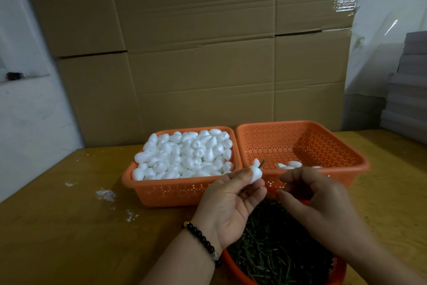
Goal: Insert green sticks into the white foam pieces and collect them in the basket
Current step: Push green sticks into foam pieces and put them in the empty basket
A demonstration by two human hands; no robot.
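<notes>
Foam piece [255, 175] with green stick [261, 164] pinched in left hand [227, 206], right hand [316, 199] loosely curled, holding nothing visible

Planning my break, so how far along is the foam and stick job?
Barely started. Done: only a few finished pieces lie in the right basket. In hand: the left hand holds a foam piece with a green stick poking out; the right hand looks empty. Left: the left basket is heaped with bare foam, and sticks fill the near basket.

White foam pieces [184, 154] fill an orange perforated basket [171, 190]; dark green sticks [277, 245]; black bead bracelet [201, 237]; yellowish-brown bench [69, 227].
</notes>
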